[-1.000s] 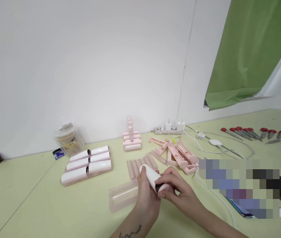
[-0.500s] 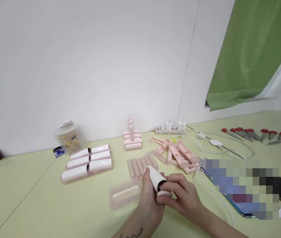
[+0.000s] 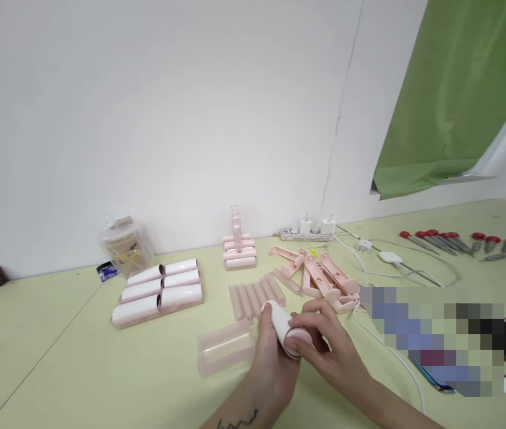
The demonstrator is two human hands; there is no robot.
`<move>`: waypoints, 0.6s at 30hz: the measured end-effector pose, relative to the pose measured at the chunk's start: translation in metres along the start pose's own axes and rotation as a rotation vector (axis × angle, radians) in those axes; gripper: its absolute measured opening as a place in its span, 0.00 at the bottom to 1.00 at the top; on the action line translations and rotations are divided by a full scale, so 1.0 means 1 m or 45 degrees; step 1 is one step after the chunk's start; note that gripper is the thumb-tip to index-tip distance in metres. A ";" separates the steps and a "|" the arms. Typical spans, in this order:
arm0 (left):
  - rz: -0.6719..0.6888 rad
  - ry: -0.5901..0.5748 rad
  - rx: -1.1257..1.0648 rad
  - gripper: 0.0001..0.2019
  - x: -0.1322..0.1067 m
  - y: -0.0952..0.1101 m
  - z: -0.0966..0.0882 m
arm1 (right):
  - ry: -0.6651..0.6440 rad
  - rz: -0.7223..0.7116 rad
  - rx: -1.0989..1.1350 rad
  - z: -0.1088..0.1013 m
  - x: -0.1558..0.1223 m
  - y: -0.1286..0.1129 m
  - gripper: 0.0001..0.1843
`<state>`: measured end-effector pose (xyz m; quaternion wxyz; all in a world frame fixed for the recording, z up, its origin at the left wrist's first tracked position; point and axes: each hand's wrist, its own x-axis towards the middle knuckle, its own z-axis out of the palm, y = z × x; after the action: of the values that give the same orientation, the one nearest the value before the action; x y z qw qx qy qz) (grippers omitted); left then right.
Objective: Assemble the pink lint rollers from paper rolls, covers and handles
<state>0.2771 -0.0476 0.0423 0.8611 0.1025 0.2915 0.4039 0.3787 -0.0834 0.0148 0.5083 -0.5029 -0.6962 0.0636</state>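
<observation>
Your left hand (image 3: 273,363) rises from the bottom edge, forearm tattooed, fingers curled around a roll (image 3: 281,322) with the thumb along its far side. Your right hand (image 3: 331,351) comes in from the lower right, wrist bent inward, fingertips pinching the roll's near end, touching your left.
</observation>
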 end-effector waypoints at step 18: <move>-0.078 0.002 0.045 0.18 -0.002 -0.001 0.000 | 0.054 0.035 0.017 0.006 -0.004 -0.003 0.08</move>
<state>0.2767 -0.0495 0.0433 0.8709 0.1081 0.3023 0.3722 0.3718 -0.0854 0.0111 0.5253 -0.5101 -0.6780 0.0646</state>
